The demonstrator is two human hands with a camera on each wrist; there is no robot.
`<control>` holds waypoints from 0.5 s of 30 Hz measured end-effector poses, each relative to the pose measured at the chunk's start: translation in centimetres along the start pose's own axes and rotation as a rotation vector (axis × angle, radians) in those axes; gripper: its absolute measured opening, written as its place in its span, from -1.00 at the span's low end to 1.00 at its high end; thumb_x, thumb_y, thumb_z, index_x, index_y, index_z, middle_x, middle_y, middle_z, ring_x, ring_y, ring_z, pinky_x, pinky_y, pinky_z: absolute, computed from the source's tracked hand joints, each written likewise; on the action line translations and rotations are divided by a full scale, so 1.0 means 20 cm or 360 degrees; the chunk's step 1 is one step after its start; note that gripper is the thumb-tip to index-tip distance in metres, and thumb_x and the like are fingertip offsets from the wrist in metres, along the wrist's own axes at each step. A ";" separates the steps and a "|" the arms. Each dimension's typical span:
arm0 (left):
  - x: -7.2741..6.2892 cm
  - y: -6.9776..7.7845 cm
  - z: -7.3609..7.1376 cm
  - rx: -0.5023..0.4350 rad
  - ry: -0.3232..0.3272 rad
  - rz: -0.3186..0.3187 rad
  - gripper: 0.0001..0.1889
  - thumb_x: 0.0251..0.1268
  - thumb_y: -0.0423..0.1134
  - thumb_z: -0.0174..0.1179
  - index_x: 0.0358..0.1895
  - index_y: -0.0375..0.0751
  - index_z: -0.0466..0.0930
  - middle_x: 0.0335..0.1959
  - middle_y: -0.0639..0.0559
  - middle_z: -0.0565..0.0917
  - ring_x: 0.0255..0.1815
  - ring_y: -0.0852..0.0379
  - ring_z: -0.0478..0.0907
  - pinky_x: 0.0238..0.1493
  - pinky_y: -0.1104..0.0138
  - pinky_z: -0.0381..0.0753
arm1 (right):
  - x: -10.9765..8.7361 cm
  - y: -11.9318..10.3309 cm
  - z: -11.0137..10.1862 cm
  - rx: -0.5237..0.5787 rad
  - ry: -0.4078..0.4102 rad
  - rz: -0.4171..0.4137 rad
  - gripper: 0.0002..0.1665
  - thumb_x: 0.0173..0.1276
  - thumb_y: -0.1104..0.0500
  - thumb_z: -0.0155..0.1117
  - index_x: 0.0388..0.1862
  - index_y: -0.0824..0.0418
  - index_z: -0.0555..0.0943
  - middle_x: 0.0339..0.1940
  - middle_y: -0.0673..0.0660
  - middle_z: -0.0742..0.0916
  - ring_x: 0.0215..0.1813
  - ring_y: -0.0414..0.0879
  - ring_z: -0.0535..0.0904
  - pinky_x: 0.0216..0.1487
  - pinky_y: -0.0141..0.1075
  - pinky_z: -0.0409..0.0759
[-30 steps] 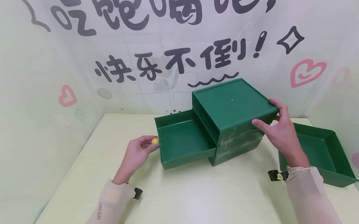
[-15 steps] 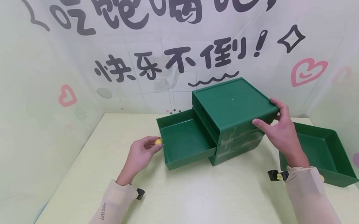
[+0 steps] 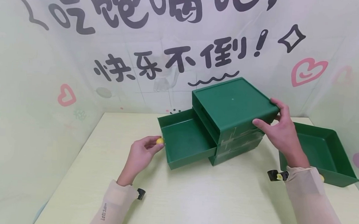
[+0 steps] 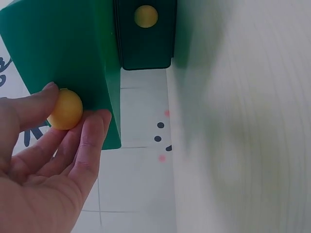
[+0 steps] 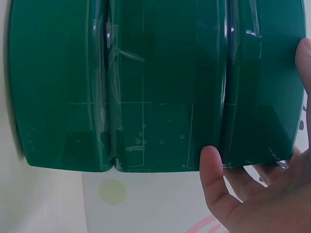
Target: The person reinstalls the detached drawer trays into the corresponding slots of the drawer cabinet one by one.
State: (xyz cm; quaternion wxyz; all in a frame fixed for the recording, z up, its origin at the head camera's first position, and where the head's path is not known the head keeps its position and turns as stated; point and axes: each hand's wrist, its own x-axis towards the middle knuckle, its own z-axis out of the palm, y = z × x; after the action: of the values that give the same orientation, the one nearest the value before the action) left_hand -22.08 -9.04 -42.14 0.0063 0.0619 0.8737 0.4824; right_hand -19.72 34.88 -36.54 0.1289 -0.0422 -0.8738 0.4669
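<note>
A green stacked drawer cabinet (image 3: 235, 106) stands on the table, its middle drawer (image 3: 188, 139) pulled out toward the left. That drawer has bare floor inside. At its front, my left hand (image 3: 141, 153) pinches the round yellow knob (image 4: 66, 109) between thumb and fingers. My right hand (image 3: 282, 133) grips the cabinet's top at the far right end, thumb on the near side and fingers over the edge. In the right wrist view, clear tape runs along the seams of the cabinet's side (image 5: 160, 87). Below the pulled drawer, the left wrist view shows the bottom drawer's front (image 4: 146, 48) with its own yellow knob (image 4: 146, 16).
A loose green drawer (image 3: 319, 148) lies to the right, partly behind my right forearm, with a bit of yellow knob (image 3: 322, 178) showing. Printed wall sheeting (image 3: 156, 91) rises at the back and both sides of the pale table (image 3: 199, 199).
My left hand has moved slightly right with the knob, and the middle drawer has slid a little farther into the cabinet. My right hand and the cabinet have stayed in place.
</note>
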 end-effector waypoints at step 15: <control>0.01 0.00 0.00 -0.0087 0.0016 -0.0023 -0.61 0.32 -0.16 0.38 0.18 -0.13 0.68 0.03 -0.07 0.78 0.02 0.02 0.74 -0.01 0.30 0.73 | 0.00 0.00 0.01 -0.0002 0.0008 0.0021 0.10 0.37 -0.16 0.37 0.66 -0.27 -0.12 0.59 0.28 0.24 0.42 0.32 0.27 -0.06 -0.32 0.46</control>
State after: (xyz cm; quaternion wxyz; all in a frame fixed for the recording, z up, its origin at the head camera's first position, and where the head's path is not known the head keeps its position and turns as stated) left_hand -22.21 -8.94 -42.18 0.0069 0.0530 0.8606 0.5064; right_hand -19.74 34.80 -36.61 0.1282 -0.0492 -0.8735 0.4671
